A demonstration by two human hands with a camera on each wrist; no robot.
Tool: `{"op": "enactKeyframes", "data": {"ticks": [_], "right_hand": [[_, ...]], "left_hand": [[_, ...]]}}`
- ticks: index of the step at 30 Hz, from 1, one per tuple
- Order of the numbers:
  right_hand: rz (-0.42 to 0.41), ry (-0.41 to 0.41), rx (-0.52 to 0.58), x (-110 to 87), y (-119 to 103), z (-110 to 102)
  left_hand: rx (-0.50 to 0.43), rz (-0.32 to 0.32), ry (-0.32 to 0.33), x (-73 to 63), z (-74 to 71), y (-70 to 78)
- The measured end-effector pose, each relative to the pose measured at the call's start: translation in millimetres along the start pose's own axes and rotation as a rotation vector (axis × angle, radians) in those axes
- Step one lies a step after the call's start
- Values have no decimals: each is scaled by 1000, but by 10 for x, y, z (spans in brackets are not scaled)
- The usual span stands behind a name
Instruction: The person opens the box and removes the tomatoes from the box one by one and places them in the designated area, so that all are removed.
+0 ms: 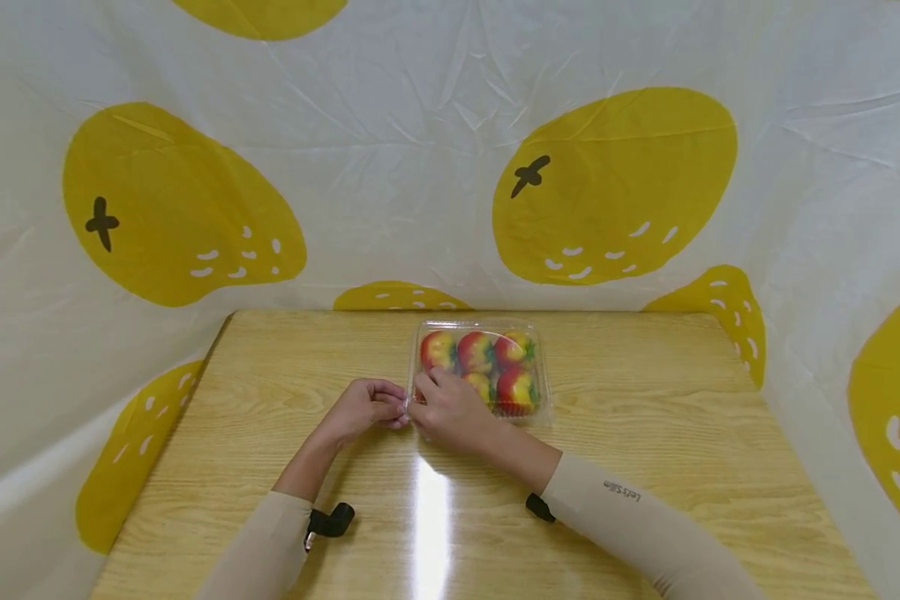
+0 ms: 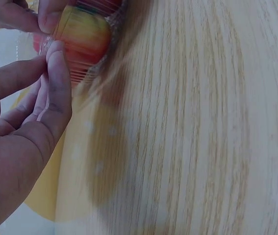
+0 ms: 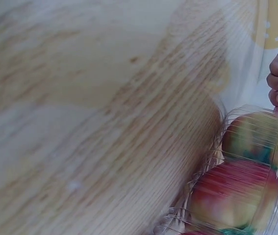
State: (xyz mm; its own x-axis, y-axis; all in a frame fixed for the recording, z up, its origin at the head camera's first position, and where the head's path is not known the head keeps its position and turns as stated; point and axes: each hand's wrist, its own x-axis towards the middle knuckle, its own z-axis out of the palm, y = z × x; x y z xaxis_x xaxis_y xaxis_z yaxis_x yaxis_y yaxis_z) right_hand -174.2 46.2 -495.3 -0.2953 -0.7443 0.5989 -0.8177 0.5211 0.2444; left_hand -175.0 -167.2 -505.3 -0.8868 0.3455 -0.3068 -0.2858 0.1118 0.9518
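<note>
A clear plastic clamshell box sits toward the back of the table. It holds several red and yellow fruits with green patches, which look like apples or peaches. My left hand pinches the rim at the box's near left corner between thumb and forefinger. Right beside it, my right hand reaches over the front of the box, fingertips bent onto the same corner's edge. Seen from the left wrist, the left hand and the right fingers meet at the ribbed plastic edge. In the right wrist view, the ribbed box wall shows fruit behind it.
The light wood table carries a bright glare strip near its middle. White cloth with yellow fruit prints hangs behind the table and along both sides. Black wrist camera mounts stick out from both sleeves.
</note>
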Motion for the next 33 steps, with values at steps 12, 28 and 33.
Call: {"op": "enactKeyframes", "data": {"ticks": [12, 28, 33], "right_hand": [[4, -10, -29, -9, 12, -9], [-10, 18, -31, -16, -2, 22], [-13, 21, -33, -11, -5, 32]], "left_hand": [[37, 10, -43, 22, 6, 40], [36, 27, -53, 32, 17, 9], [31, 29, -53, 30, 18, 18]]}}
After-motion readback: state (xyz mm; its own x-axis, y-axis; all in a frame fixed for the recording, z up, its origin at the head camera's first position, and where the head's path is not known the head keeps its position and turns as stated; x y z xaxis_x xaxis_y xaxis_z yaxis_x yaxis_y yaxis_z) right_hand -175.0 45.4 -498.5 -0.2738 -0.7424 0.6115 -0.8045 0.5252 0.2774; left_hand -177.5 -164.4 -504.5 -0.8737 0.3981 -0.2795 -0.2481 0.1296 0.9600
